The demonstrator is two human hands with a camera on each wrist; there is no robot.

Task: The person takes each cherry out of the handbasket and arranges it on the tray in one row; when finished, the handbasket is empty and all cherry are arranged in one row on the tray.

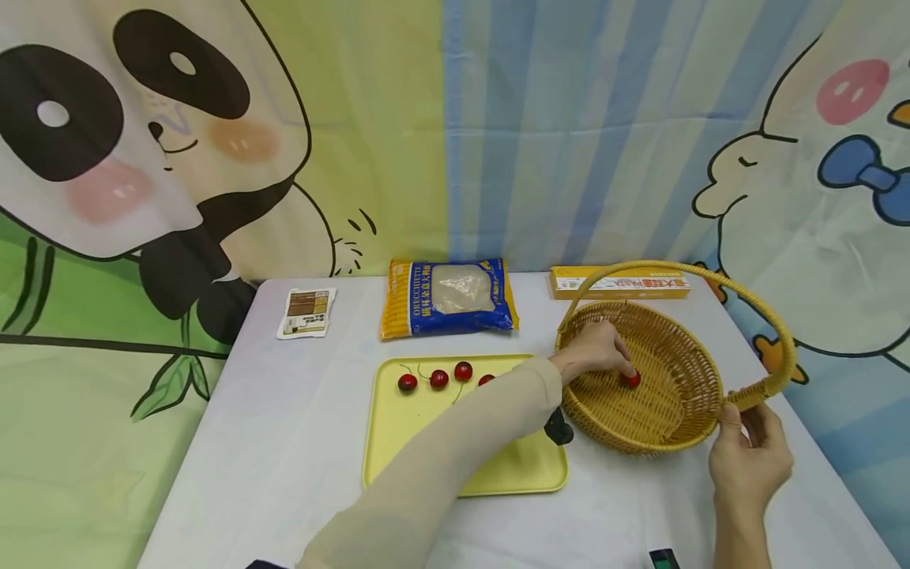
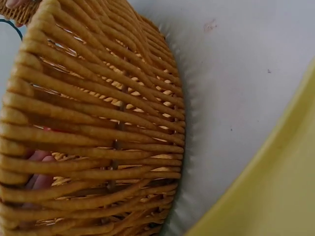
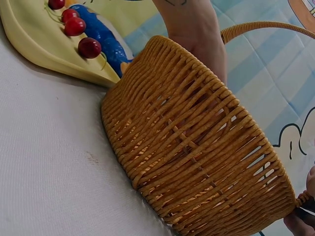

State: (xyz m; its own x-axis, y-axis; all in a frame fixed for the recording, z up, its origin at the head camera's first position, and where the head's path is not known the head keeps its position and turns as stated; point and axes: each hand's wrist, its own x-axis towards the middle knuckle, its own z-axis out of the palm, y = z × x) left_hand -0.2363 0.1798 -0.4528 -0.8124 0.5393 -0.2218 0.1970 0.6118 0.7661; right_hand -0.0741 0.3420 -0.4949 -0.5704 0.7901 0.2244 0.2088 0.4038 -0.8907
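My left hand reaches down inside a round wicker basket, its fingertips pinching a red cherry low over the woven bottom. Through the weave in the left wrist view, parts of the left fingers show. At the basket's right side, my right hand grips the rim by the foot of the arched handle. Left of the basket lies a yellow tray bearing several cherries with stems, among them one dark red cherry. The left sleeve crosses the tray and partly covers one cherry.
Behind the tray lies a blue and yellow pasta bag, with a small white and brown packet to its left. A long yellow box lies behind the basket. A patterned curtain hangs along the table's back edge.
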